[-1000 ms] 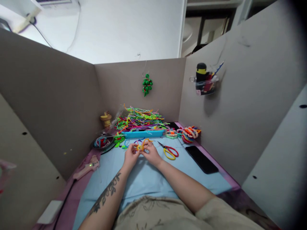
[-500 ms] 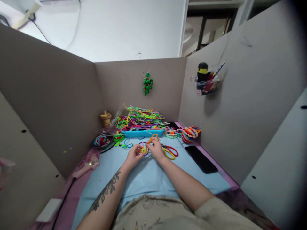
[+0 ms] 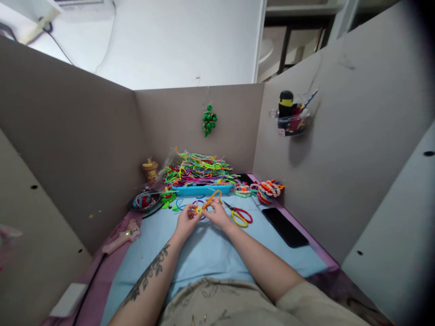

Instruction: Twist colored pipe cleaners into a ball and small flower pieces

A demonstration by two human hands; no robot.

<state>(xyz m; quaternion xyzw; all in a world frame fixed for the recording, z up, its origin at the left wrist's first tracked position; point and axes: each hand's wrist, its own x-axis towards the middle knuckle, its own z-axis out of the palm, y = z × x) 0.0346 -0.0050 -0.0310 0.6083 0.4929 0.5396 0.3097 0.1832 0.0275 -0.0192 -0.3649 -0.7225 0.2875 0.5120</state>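
Observation:
My left hand (image 3: pixel 186 221) and my right hand (image 3: pixel 216 215) meet above the light blue mat (image 3: pixel 210 253), both pinched on an orange and yellow pipe cleaner piece (image 3: pixel 205 204). Its small yellow coil sits at my left fingertips and the orange stem runs up and right past my right fingers. Red and yellow scissors (image 3: pixel 239 214) lie just right of my right hand. A purple pipe cleaner loop lies on the mat under the hands.
A heap of coloured pipe cleaners (image 3: pixel 197 169) sits at the back behind a blue case (image 3: pixel 203 189). A bowl (image 3: pixel 145 201) and pink glue gun (image 3: pixel 118 239) lie left, a black phone (image 3: pixel 284 226) right. Cardboard walls enclose three sides.
The hands drew together again after parting slightly, and the orange stem now points up and right instead of curling over the fingers.

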